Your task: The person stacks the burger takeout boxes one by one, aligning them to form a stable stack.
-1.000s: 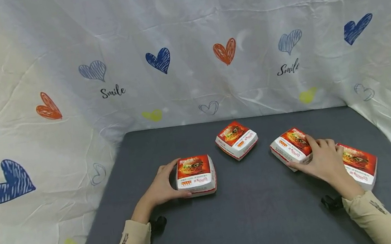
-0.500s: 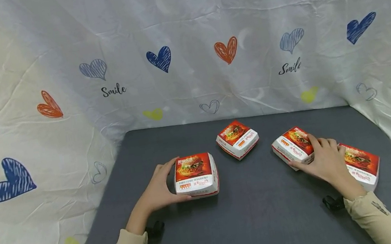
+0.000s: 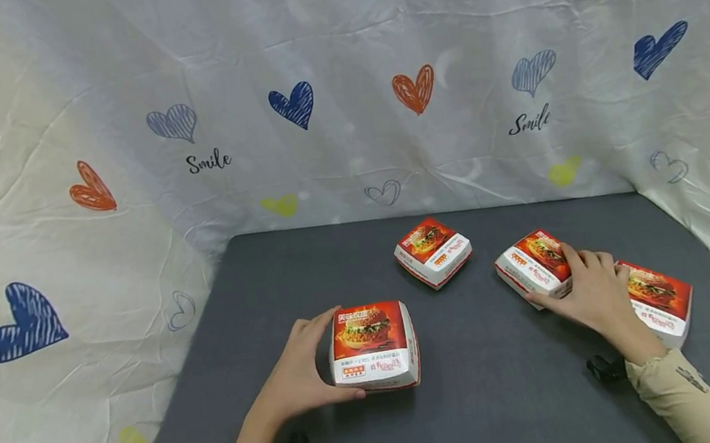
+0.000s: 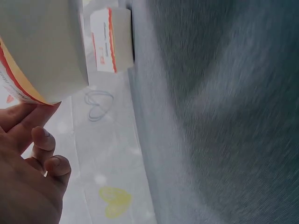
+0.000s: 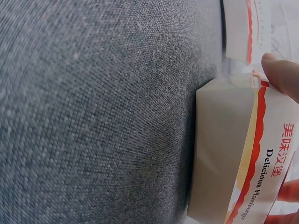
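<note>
Thumb and fingers of my left hand [image 3: 298,379] hold a red-and-white hamburger box [image 3: 371,346] by its left side. In the left wrist view that box [image 4: 44,46] is raised off the table, its pale underside showing. My right hand [image 3: 597,298] grips a second hamburger box [image 3: 532,265], its thumb on the near side. The right wrist view has this box [image 5: 229,144] sitting on the table, with the thumb [image 5: 282,74] at one upper corner. A third hamburger box [image 3: 662,301] lies just right of my right hand, partly hidden by it.
Another hamburger box [image 3: 433,252] stands turned at an angle near the back of the dark grey table [image 3: 479,400]. Behind and to the left hangs a white cloth [image 3: 339,104] printed with hearts. It drops down at the table's rear edge.
My left hand has lifted its hamburger box and brought it nearer to me and slightly right. The right hand keeps its place on the other box.
</note>
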Tool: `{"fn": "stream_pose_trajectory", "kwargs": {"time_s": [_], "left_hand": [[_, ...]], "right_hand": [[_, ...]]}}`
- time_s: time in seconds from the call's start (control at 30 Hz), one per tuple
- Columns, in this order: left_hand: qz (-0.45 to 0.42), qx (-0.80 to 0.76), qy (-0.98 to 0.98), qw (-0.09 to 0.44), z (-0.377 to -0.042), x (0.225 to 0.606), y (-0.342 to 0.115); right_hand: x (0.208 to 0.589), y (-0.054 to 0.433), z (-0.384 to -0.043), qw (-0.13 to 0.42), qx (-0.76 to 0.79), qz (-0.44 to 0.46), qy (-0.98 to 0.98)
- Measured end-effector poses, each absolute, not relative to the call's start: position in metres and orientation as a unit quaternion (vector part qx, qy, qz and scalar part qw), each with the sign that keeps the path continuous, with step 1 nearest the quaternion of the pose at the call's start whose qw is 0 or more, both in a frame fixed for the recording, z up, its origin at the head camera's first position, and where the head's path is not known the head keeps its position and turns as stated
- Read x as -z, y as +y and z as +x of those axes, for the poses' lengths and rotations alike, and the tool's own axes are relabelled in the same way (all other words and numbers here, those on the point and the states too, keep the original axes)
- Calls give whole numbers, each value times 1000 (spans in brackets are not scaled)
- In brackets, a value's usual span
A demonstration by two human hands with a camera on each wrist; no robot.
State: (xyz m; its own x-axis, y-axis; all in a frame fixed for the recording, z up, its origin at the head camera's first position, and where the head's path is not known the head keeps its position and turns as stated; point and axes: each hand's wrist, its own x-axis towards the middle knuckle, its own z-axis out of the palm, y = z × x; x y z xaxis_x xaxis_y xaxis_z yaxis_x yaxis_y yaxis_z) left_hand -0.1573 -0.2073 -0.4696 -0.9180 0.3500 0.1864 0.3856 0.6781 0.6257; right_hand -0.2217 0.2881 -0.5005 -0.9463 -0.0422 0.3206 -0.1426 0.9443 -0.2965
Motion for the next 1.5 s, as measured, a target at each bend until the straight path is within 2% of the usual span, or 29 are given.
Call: {"fn": "stream_pose_trajectory", "kwargs": {"time_s": [0.27, 0.6, 0.93, 1.2, 1.5], "left_hand": [[-200, 357, -912, 32, -136, 482, -199], [-161, 362, -918, -11, -116, 501, -194], [-127, 361, -923, -48, -113, 516, -187], [-117, 346, -931, -31, -112, 517, -184], [-126, 349, -928, -37, -114, 517, -187]], "right_hand": [[501, 288, -222, 158, -162, 46, -973], [497, 286, -225, 148, -181, 31, -972], [497, 292, -218, 149, -167, 17, -974], [496, 292, -217, 166, -174, 29, -970], [496, 292, -216, 169, -181, 32, -968]]}}
